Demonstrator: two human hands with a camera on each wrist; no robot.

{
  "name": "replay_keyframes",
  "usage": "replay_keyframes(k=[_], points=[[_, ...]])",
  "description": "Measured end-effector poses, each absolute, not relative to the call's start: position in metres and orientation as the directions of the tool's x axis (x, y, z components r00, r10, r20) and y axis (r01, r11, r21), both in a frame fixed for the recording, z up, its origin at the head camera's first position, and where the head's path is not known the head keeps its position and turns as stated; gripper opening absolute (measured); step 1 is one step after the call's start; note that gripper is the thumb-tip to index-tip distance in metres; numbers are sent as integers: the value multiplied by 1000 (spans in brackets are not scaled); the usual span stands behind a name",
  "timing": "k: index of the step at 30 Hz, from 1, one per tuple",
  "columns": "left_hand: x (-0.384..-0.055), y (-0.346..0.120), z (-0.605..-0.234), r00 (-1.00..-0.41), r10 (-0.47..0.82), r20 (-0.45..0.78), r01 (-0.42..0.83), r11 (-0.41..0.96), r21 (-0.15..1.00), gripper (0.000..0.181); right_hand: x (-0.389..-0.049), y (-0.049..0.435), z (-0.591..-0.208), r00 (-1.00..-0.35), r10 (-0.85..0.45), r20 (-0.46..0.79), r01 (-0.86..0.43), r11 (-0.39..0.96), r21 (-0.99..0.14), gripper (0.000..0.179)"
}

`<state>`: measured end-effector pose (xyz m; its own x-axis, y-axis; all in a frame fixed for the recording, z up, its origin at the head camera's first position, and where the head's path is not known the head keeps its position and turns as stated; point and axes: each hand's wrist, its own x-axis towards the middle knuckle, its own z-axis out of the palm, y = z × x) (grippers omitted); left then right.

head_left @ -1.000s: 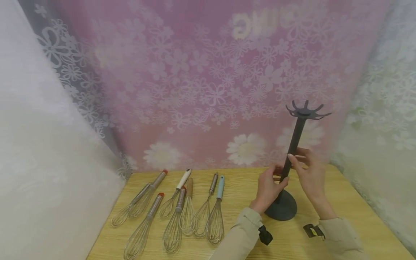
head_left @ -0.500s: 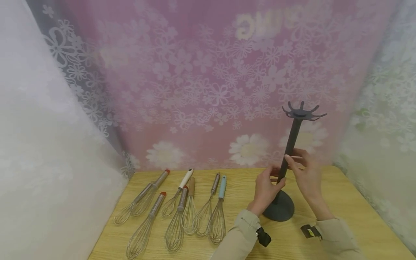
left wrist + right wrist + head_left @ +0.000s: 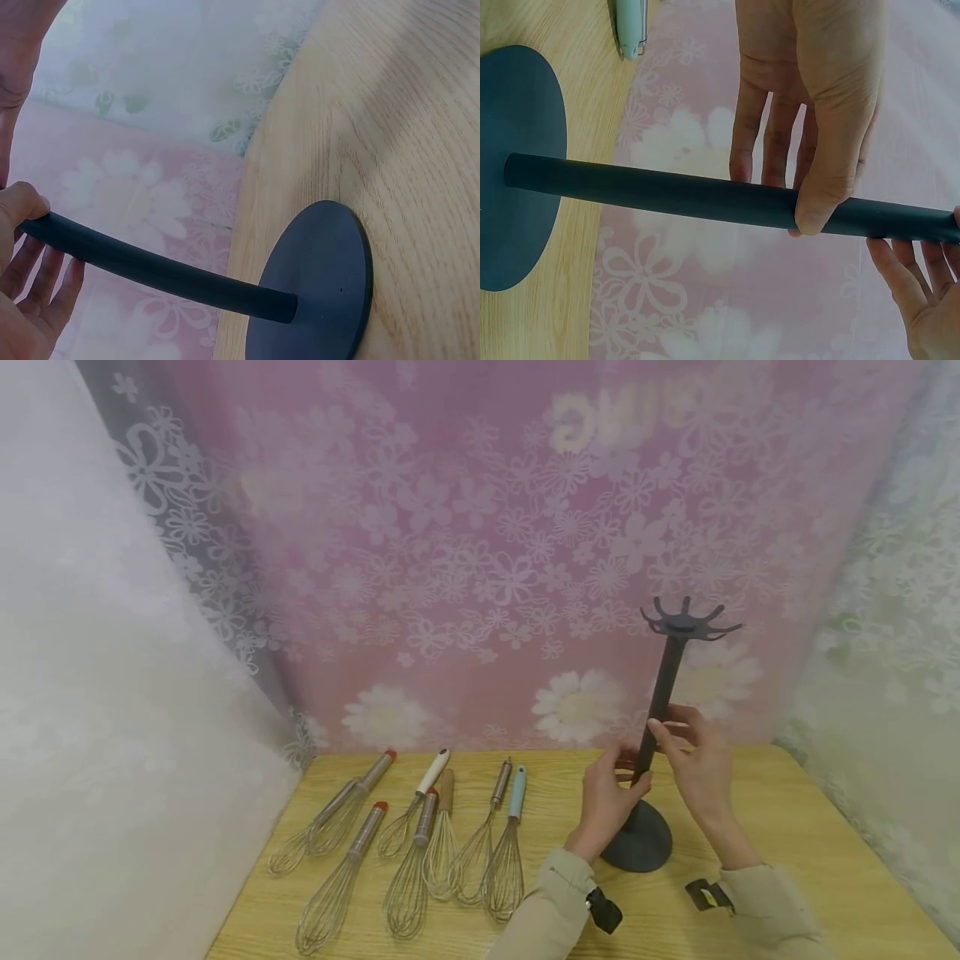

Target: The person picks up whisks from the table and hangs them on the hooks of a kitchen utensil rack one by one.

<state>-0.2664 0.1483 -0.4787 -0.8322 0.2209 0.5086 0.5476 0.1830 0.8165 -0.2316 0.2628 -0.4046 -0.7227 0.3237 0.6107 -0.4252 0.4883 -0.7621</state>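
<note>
Both hands hold the upright post of a black utensil stand (image 3: 660, 693), which has a round base (image 3: 636, 839) and a ring of curved hooks (image 3: 684, 625) on top. My left hand (image 3: 609, 793) grips the lower post between thumb and fingers, also seen in the left wrist view as the left hand (image 3: 30, 277). Higher up, my right hand (image 3: 697, 760) has its thumb and fingers around the post. In the right wrist view, the right hand (image 3: 934, 300) is partly cut off at the edge. The post leans rightward in the head view, its base at the tabletop.
Several wire whisks lie on the wooden table (image 3: 555, 935) to the left, including a blue-handled whisk (image 3: 506, 860) closest to the stand and a white-handled whisk (image 3: 431, 772). A pink floral sheet (image 3: 450, 568) hangs behind. Pale sheets (image 3: 885, 693) flank both sides.
The stand, with both hands on it, has shifted slightly left toward the whisks. The head view has also shifted a little. Both grips look the same.
</note>
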Motion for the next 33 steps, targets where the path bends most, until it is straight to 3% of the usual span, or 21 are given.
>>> replay_keyframes(k=[33], points=[[-263,115,-481,-857,141,496,513,135,848,32,-237,234,-407,-745,262,613,-472,441,-763,25]])
